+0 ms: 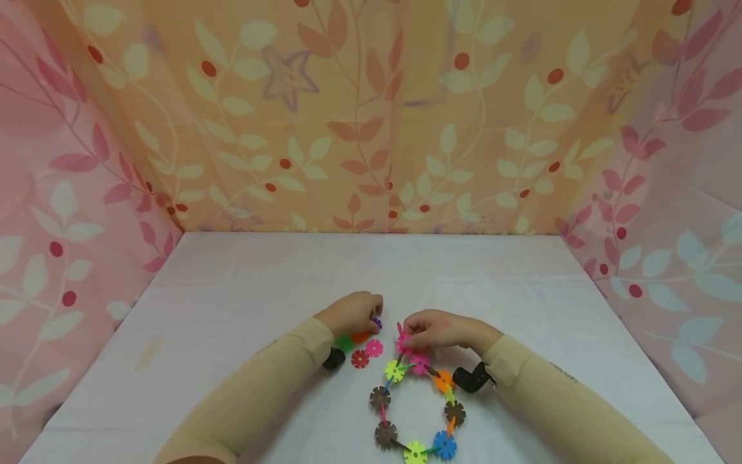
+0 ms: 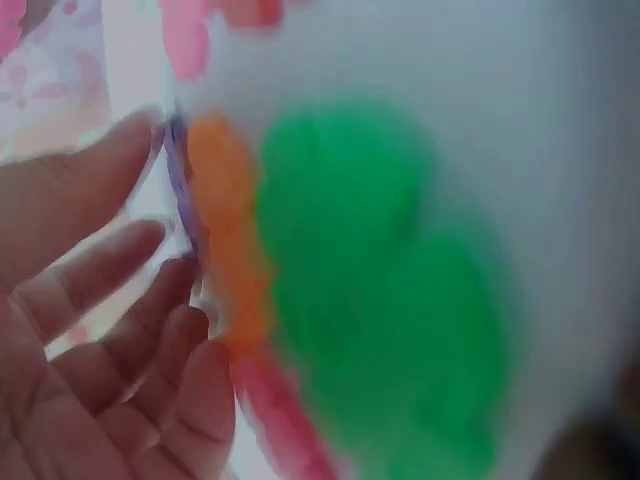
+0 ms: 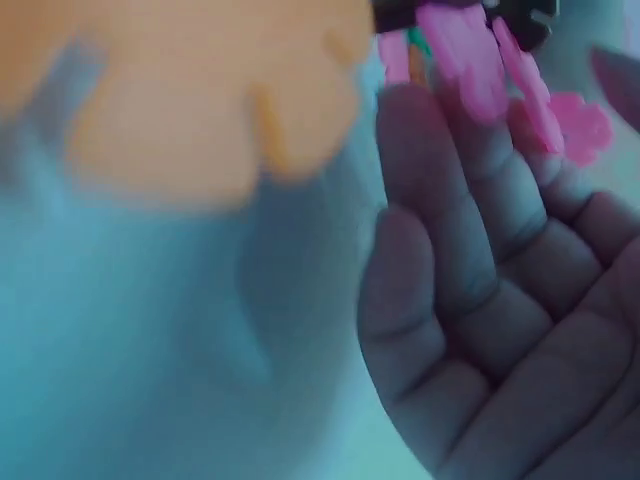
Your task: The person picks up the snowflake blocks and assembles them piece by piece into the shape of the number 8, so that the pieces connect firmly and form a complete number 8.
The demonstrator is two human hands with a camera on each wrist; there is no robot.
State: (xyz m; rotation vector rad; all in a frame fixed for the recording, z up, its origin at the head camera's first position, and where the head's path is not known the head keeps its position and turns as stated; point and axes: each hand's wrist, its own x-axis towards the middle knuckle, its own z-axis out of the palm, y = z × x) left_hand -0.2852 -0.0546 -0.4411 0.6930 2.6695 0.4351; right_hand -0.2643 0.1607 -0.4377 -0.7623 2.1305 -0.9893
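The left hand pinches a purple notched disc at the disc ring's eleven o'clock, while the right hand, fingers curled, grips a pink disc at twelve, apparently steadying the ring.

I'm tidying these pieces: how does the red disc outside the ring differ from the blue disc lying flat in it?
The red disc is separate from the ring; the blue disc is linked into it. The red disc lies near the left hand; the blue disc lies farther from it. Both are round with notched edges.
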